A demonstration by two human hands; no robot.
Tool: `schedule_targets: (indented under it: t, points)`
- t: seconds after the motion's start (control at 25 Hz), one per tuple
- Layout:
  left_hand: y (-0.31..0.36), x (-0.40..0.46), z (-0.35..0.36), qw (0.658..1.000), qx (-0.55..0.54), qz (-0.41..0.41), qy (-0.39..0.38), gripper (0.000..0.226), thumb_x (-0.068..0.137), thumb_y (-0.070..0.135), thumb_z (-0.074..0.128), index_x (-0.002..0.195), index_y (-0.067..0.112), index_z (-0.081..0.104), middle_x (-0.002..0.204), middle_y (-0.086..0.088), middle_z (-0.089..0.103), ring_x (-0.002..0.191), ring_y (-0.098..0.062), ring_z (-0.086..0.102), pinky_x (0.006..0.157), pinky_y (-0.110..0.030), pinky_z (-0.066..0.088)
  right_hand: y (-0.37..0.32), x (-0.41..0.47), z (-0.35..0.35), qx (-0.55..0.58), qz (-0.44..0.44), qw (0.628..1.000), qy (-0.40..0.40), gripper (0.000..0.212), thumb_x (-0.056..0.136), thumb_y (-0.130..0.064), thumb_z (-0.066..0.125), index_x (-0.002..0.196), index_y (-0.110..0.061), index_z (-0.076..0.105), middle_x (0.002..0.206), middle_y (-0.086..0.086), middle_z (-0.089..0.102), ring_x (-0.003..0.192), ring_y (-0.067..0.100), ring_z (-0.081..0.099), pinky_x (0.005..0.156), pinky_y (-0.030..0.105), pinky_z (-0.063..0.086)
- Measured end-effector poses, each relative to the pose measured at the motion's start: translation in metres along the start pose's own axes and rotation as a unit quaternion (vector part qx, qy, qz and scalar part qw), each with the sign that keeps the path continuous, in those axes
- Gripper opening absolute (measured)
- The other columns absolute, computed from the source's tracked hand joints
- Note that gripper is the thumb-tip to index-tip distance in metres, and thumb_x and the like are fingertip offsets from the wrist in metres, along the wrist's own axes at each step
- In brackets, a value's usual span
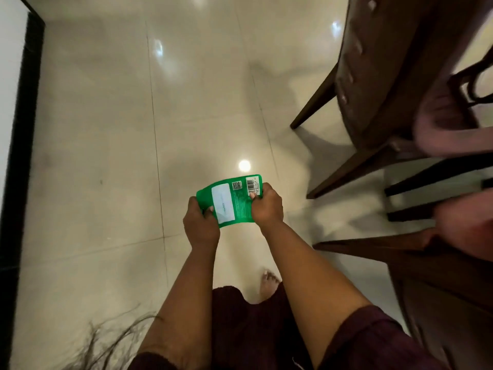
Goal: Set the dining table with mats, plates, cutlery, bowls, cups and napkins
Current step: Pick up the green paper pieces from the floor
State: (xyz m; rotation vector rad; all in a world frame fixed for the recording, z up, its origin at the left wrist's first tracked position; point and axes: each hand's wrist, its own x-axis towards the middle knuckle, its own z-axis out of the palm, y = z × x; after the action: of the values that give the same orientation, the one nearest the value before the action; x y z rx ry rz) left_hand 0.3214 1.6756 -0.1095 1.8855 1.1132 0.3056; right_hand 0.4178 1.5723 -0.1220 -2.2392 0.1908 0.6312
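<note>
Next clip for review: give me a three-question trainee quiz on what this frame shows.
1. True or false: the green packet is held by one hand only.
2. Which lies to the person's right? A) wooden chairs B) a sink C) a fridge
3. Fill in: the packet hangs above the tiled ____.

Key: 1 false, the left hand and the right hand each grip an end. 2 A. 3 floor.

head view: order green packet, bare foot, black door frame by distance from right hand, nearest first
1. green packet: pinched by the right hand at its right edge.
2. bare foot: on the floor below that hand.
3. black door frame: far left edge of the view.
</note>
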Motion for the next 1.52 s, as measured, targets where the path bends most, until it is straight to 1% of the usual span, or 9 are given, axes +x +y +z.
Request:
schedule_targets:
  t: [0.12,0.2,0.32,0.44,0.56,0.72,1.08,1.28,1.52]
  points:
    - [0.093,-0.039,-0.050,0.999,0.025,0.015,-0.031,0.017,0.086,-0.006,0.053,0.093,0.008,0.049,0.085,-0.007,0.058,0.075,-0.024,0.051,0.051,-0.018,0.032,-0.055,-0.065,-0.083,-0.002,0.009,1.000,0.024,0.014,0.089,-0.009,0.051,0.099,-0.016,0.059,0.100,0.008,0.066,0.090,0.032,0.064,0.074,0.036,0.051]
    - [0.140,-0.058,-0.071,0.998,0.037,0.029,-0.048,0.016,0.086,-0.006,0.053,0.096,0.007,0.051,0.092,-0.012,0.063,0.081,-0.030,0.056,0.058,-0.028,0.034,-0.079,-0.101,-0.133,-0.005,0.004,0.999,0.047,0.015,0.089,-0.009,0.053,0.101,-0.014,0.060,0.103,0.011,0.067,0.094,0.033,0.064,0.077,0.037,0.053]
    - [0.198,-0.097,-0.092,0.993,0.056,0.064,-0.076,0.014,0.089,-0.003,0.052,0.098,0.007,0.050,0.104,-0.015,0.064,0.096,-0.035,0.058,0.067,-0.029,0.034,-0.097,-0.155,-0.195,0.008,0.019,0.996,0.088,0.020,0.091,-0.012,0.054,0.110,-0.014,0.060,0.111,0.012,0.067,0.098,0.031,0.064,0.081,0.038,0.053]
    - [0.243,-0.135,-0.098,0.992,0.051,0.090,-0.073,0.019,0.091,-0.002,0.050,0.109,0.003,0.053,0.115,-0.015,0.061,0.108,-0.035,0.057,0.073,-0.032,0.037,-0.099,-0.194,-0.235,0.031,0.041,0.988,0.143,0.022,0.092,-0.011,0.050,0.112,-0.013,0.059,0.115,0.014,0.065,0.103,0.033,0.063,0.084,0.039,0.052]
    - [0.279,-0.158,-0.093,0.985,0.029,0.157,-0.063,0.023,0.089,-0.002,0.049,0.111,0.002,0.052,0.116,-0.017,0.059,0.111,-0.037,0.055,0.084,-0.042,0.044,-0.103,-0.223,-0.273,0.065,0.030,0.975,0.209,0.023,0.090,-0.009,0.048,0.111,-0.013,0.058,0.114,0.014,0.065,0.104,0.034,0.063,0.087,0.041,0.053]
    - [0.313,-0.195,-0.068,0.964,0.010,0.236,-0.126,0.020,0.089,-0.001,0.050,0.108,0.005,0.048,0.114,-0.016,0.058,0.109,-0.036,0.057,0.083,-0.046,0.052,-0.086,-0.259,-0.335,0.109,0.007,0.952,0.287,0.021,0.090,-0.009,0.050,0.108,-0.013,0.059,0.111,0.015,0.066,0.102,0.034,0.063,0.083,0.040,0.052]
    - [0.337,-0.400,0.002,0.866,-0.004,0.412,-0.284,0.018,0.086,-0.003,0.052,0.104,-0.001,0.050,0.112,-0.022,0.058,0.106,-0.038,0.055,0.090,-0.046,0.045,0.077,-0.391,-0.452,0.158,0.080,0.880,0.441,0.019,0.088,-0.009,0.052,0.106,-0.014,0.060,0.108,0.016,0.067,0.099,0.037,0.062,0.082,0.042,0.051]
    - [0.315,-0.550,0.032,0.817,0.012,0.438,-0.375,0.015,0.086,-0.001,0.053,0.100,0.003,0.051,0.108,-0.020,0.059,0.102,-0.038,0.057,0.086,-0.047,0.047,0.196,-0.487,-0.503,0.167,0.147,0.849,0.480,0.018,0.088,-0.010,0.052,0.105,-0.014,0.059,0.106,0.017,0.066,0.098,0.037,0.062,0.083,0.042,0.052]
    - [0.291,-0.723,0.061,0.750,0.013,0.448,-0.487,0.015,0.086,-0.005,0.053,0.101,-0.001,0.053,0.107,-0.023,0.061,0.100,-0.036,0.058,0.079,-0.036,0.040,0.326,-0.595,-0.556,0.194,0.212,0.804,0.520,0.019,0.089,-0.006,0.053,0.105,-0.014,0.059,0.097,0.013,0.068,0.087,0.033,0.063,0.066,0.030,0.044]
